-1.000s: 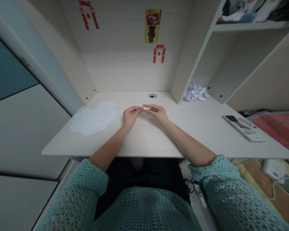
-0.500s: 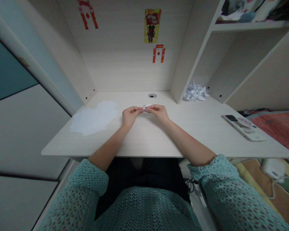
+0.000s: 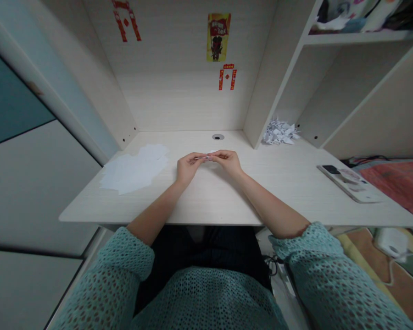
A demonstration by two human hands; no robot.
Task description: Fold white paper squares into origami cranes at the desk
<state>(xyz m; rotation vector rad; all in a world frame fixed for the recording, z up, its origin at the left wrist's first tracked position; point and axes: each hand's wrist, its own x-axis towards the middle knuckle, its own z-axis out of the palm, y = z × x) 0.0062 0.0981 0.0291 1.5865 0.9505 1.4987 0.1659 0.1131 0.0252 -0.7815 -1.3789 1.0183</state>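
My left hand [image 3: 190, 166] and my right hand [image 3: 227, 161] meet over the middle of the white desk, fingertips close together. Between them is a small folded piece of white paper [image 3: 202, 158], pinched by both hands and mostly hidden by the fingers. A thin pale edge of it lies along my left fingers. Left of my hands, loose white paper sheets [image 3: 134, 169] lie spread flat and overlapping. A heap of small folded white paper pieces [image 3: 280, 132] sits at the back right, beside the upright panel.
On the right of the desk [image 3: 206, 206] lies a phone [image 3: 349, 183]. A round cable hole [image 3: 218, 137] is near the back panel. An upright divider [image 3: 278, 78] rises at the back right, and red cloth [image 3: 395, 183] lies past the right edge.
My left hand has shifted slightly to the right, and the paper's thin edge now shows along its fingers. My right hand stays almost in place.
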